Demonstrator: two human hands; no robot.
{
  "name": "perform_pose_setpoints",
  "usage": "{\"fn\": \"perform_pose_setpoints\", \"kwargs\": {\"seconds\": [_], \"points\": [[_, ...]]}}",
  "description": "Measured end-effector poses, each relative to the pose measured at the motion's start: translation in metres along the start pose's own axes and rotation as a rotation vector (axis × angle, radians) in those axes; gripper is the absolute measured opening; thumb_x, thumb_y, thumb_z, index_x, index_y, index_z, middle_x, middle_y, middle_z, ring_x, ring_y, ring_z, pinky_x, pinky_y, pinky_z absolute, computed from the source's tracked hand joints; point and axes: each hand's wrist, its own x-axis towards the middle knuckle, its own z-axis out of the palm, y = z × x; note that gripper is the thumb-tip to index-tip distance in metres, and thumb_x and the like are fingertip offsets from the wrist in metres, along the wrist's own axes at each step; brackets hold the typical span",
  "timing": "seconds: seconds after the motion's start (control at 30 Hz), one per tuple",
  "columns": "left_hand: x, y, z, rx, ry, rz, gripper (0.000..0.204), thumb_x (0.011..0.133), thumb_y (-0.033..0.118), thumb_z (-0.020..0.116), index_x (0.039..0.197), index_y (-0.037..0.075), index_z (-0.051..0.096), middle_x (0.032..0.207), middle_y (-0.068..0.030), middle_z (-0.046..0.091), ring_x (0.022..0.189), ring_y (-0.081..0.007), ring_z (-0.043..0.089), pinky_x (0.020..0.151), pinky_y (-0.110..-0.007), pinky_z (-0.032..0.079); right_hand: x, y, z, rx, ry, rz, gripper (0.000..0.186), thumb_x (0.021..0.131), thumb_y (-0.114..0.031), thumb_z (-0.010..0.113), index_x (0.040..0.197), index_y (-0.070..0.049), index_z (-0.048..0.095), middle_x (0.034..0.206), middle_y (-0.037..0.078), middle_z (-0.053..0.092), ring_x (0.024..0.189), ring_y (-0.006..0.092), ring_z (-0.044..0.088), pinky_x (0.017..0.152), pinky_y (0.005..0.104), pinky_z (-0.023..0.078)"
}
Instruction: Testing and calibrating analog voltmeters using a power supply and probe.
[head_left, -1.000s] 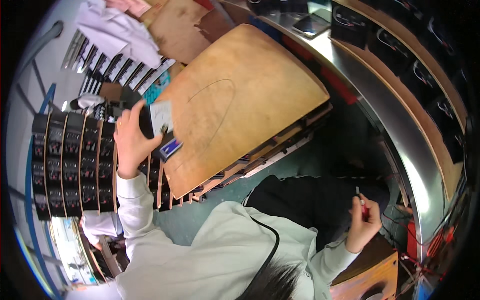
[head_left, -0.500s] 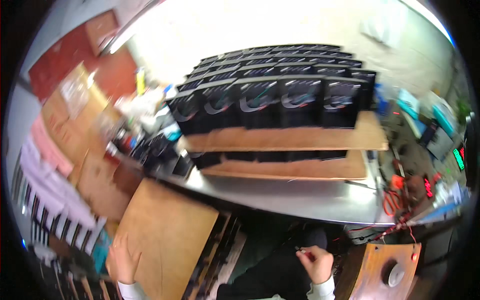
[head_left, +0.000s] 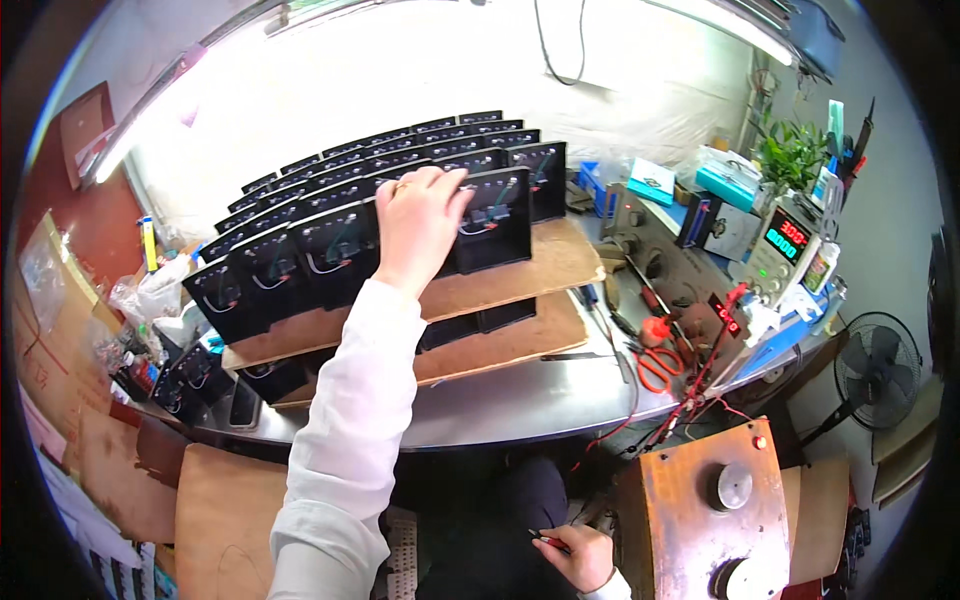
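My left hand [head_left: 422,220] reaches out over rows of upright black panels, its fingers bent over the top edge of one in the front row; most of that panel is hidden behind the hand. Beside it stands another black panel [head_left: 505,225] with small parts and thin wires on its face. The rows rest on a brown board [head_left: 560,262]. Low down, above my dark-clothed leg, my right hand [head_left: 582,560] is closed round a slim red-and-black tool [head_left: 552,542], whose kind I cannot make out.
Under the upper board lies a second board [head_left: 550,325] with more panels, on a metal bench [head_left: 480,405]. Orange-handled scissors [head_left: 658,370] and red cables lie right. A power supply [head_left: 785,240] stands beyond. A wooden box with round metal knobs [head_left: 700,515] is near my right hand.
My left hand has left the brown surface at lower left and reached up to the front row of panels. The view has turned rightward. My right hand still holds the slim tool.
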Motion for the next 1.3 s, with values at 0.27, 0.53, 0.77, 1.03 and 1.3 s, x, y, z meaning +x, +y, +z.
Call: {"fn": "perform_pose_setpoints", "kwargs": {"seconds": [0.27, 0.53, 0.77, 1.03, 1.3], "points": [[-0.058, 0.084, -0.047, -0.111, 0.043, 0.102, 0.021, 0.081, 0.006, 0.075, 0.101, 0.01, 0.075, 0.096, -0.0001, 0.069, 0.09, -0.0218, 0.062, 0.083, -0.037, 0.045, -0.036, 0.052, -0.032, -0.048, 0.043, 0.19, 0.02, 0.078, -0.025, 0.083, 0.087, -0.008, 0.076, 0.07, 0.009, 0.07, 0.064, 0.0256, 0.07, 0.06, 0.0344, 0.055], [-0.087, 0.116, -0.008, -0.215, -0.106, 0.071, 0.027, 0.074, 0.009, 0.078, 0.1, 0.004, 0.074, 0.103, -0.0048, 0.066, 0.103, -0.0248, 0.058, 0.089, -0.038, 0.046, -0.004, 0.04, -0.041, -0.123, 0.102, 0.092, 0.018, 0.077, -0.021, 0.084, 0.086, -0.007, 0.075, 0.067, 0.008, 0.068, 0.06, 0.0242, 0.066, 0.057, 0.0344, 0.052], [-0.07, 0.046, -0.044, -0.433, 0.033, -0.233, 0.083, 0.071, 0.007, 0.085, 0.146, 0.011, 0.049, 0.139, -0.0173, 0.053, 0.129, -0.034, 0.05, 0.111, -0.044, 0.037, -0.023, 0.039, -0.027, -0.037, 0.195, 0.259, 0.021, 0.073, -0.015, 0.087, 0.086, -0.005, 0.074, 0.068, 0.01, 0.066, 0.06, 0.0235, 0.065, 0.057, 0.0326, 0.052], [-0.099, 0.051, -0.06, -0.909, -0.205, -0.551, 0.109, 0.067, 0.007, 0.089, 0.157, 0.006, 0.028, 0.14, -0.018, 0.053, 0.125, -0.0278, 0.057, 0.106, -0.04, 0.047, 0.009, 0.021, -0.023, -0.002, 0.166, 0.172, 0.024, 0.073, -0.013, 0.087, 0.089, -0.004, 0.071, 0.077, 0.013, 0.066, 0.067, 0.0297, 0.064, 0.061, 0.0362, 0.051], [-0.221, 0.082, -0.037, -1.068, -0.457, -0.568, 0.088, 0.069, 0.014, 0.089, 0.144, 0.003, 0.044, 0.137, -0.0187, 0.053, 0.127, -0.0346, 0.054, 0.108, -0.04, 0.042, 0.05, -0.028, -0.007, 0.283, 0.205, 0.22, 0.02, 0.077, -0.001, 0.082, 0.085, 0.001, 0.064, 0.074, 0.003, 0.06, 0.06, 0.0064, 0.05, 0.054, 0.0214, 0.039]]}}
